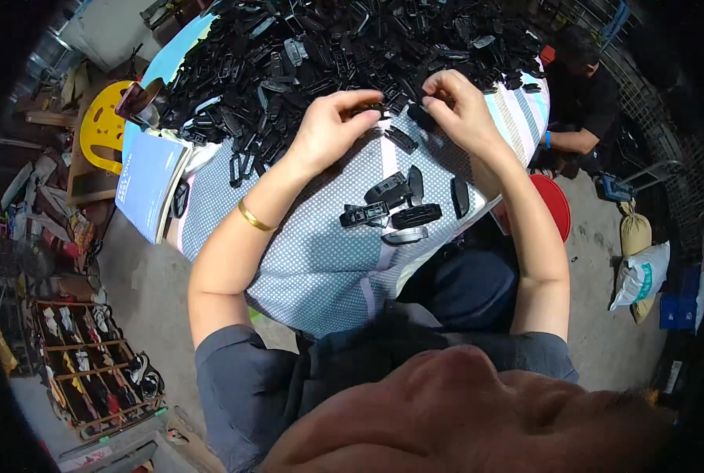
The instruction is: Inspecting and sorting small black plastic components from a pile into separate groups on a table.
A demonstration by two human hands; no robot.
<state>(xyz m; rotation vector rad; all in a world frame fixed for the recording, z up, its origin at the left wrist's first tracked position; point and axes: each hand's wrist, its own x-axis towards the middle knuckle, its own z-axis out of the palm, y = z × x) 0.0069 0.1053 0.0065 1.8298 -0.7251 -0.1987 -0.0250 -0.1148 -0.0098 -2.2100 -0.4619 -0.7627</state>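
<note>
cut-off head [446,422]; hands [325,130] [464,117] by indistinct black parts [297,52]

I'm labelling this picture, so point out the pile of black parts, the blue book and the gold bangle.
Pile of black parts [328,63], head view: around its middle.
Blue book [145,185], head view: on its cover.
Gold bangle [251,217], head view: on its band.

Bright light falls on the surface [218,197], with soft dark shadows. The black pieces [416,215] have shiny spots. Things bend near the round edge, and the corners are black.
</note>
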